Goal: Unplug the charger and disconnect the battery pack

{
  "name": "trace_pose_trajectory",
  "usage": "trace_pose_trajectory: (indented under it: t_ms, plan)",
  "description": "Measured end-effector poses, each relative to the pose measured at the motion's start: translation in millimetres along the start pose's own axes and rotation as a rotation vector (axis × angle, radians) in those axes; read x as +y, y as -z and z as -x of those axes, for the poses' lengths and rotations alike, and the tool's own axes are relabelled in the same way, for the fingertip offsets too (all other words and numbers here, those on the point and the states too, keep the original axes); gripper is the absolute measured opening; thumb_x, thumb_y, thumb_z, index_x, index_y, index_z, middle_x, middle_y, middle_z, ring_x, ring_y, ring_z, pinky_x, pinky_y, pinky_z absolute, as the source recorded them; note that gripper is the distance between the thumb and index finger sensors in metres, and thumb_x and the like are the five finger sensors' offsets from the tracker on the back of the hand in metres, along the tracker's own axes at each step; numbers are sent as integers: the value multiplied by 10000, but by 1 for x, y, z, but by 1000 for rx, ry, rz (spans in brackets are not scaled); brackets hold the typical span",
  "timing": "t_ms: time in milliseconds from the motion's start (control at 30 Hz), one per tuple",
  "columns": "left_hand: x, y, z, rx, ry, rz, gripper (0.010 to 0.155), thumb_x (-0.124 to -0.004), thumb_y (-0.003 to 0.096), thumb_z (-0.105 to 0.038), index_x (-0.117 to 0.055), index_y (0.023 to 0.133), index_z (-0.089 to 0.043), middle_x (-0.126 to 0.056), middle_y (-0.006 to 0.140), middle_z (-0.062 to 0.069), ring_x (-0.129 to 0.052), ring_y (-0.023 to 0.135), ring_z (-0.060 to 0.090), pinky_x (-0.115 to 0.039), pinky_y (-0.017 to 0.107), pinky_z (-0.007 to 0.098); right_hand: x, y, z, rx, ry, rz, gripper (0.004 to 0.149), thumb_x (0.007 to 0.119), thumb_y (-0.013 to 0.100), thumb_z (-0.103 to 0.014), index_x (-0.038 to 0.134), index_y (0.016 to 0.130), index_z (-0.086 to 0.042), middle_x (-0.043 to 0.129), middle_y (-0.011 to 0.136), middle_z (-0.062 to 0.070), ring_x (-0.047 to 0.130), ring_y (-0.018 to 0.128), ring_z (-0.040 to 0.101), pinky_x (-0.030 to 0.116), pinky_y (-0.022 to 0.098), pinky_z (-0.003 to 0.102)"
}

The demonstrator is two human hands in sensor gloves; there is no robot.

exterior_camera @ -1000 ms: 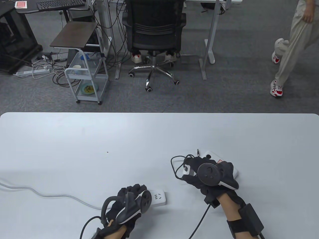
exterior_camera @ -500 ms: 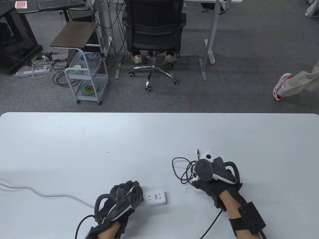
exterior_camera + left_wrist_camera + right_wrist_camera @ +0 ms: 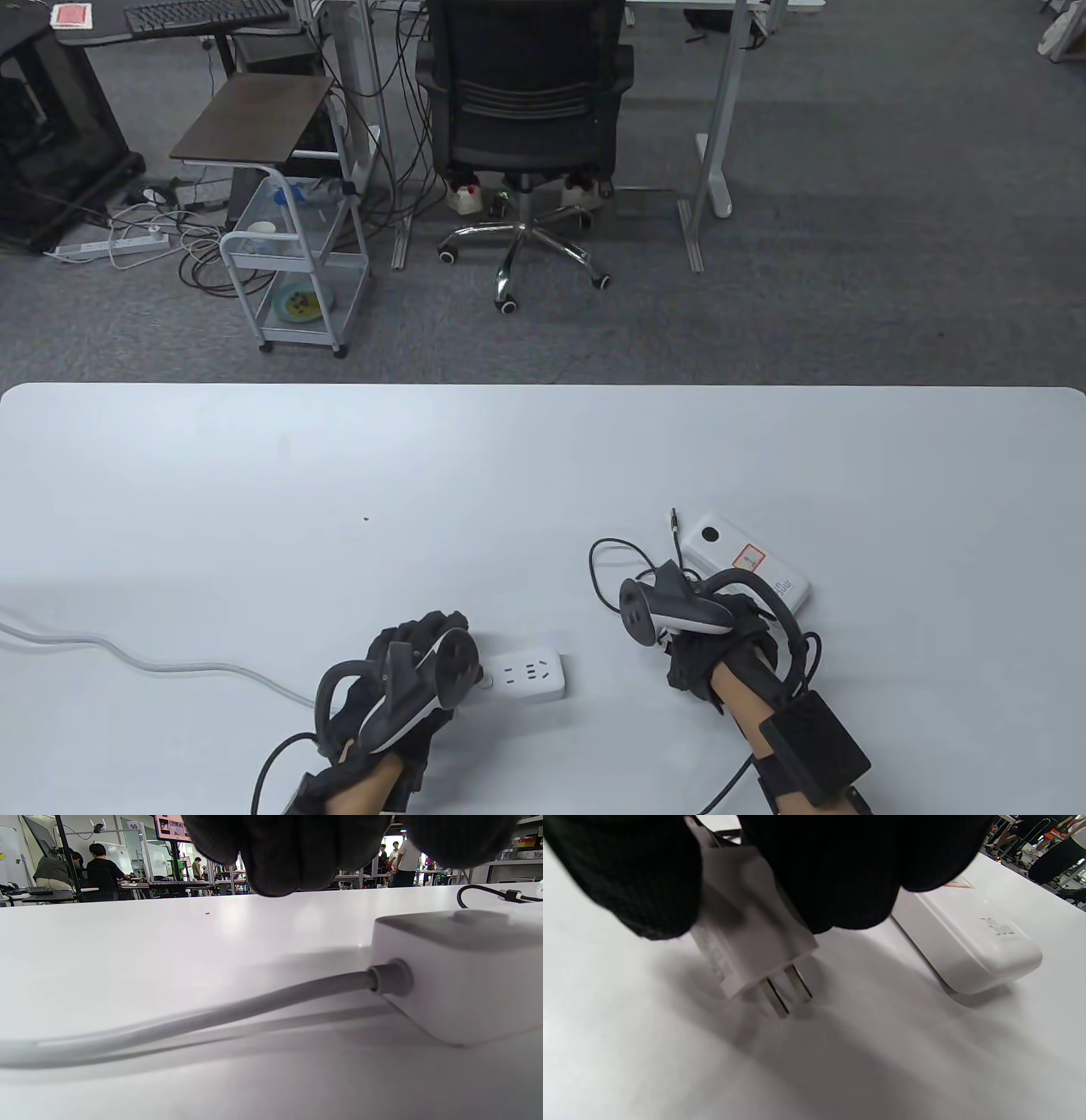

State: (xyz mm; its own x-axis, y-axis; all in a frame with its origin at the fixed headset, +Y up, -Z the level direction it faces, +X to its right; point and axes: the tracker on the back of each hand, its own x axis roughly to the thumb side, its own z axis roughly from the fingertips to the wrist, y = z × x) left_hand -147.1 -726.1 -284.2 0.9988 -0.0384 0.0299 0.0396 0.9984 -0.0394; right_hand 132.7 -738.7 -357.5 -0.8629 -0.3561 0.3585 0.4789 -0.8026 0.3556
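A white power strip [image 3: 530, 675] lies near the front edge, its sockets empty; the left wrist view shows its end [image 3: 458, 971] and grey cord [image 3: 212, 1014]. My left hand [image 3: 407, 671] sits at the strip's left end, fingers [image 3: 297, 853] curled above the table and holding nothing. My right hand [image 3: 679, 615] grips the white charger [image 3: 746, 933], its two prongs [image 3: 785, 993] bare just above the table. The white battery pack [image 3: 747, 560] lies just beyond that hand, also in the right wrist view [image 3: 967, 938]. A black cable [image 3: 607, 577] loops left of it, one free tip [image 3: 674, 518] on the table.
The strip's grey cord [image 3: 170, 666] runs off to the table's left edge. Beyond the table's far edge [image 3: 543, 386] stand an office chair [image 3: 526, 102] and a small cart [image 3: 293, 272] on the floor.
My right hand pulled back toward the front edge and turned, uncovering the battery pack. My left hand slid left off the power strip. A person walking at the right left the view.
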Motion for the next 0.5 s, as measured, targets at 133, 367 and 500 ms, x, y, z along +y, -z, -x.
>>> trace_pose_trajectory:
  t_ms: [133,367,500]
  plan:
    - [-2,2,3,3,4,10,648,-767,426,-665,-700,1029,-437,-811,1093,-136,-923,1008,130,-722,817,349,2,2,-5,-11,-13,38,664,826,367,-604,807,912,-226,913,840,61,922,617,262,724,584,523]
    - [-7,5,8,15,5,31,646,-763,429,-666,-701,1029,-436,-814,1092,-137,-925,1007,132,-723,815,350,5,4,-7,-11,-11,57,651,754,389,-611,798,913,-227,915,836,54,922,620,259,724,583,520]
    - [-7,6,12,27,0,30,646,-761,430,-667,-701,1030,-435,-814,1092,-136,-924,1007,130,-723,815,349,5,2,-1,0,44,27,661,707,411,-610,767,945,-225,895,876,61,917,654,275,713,593,529]
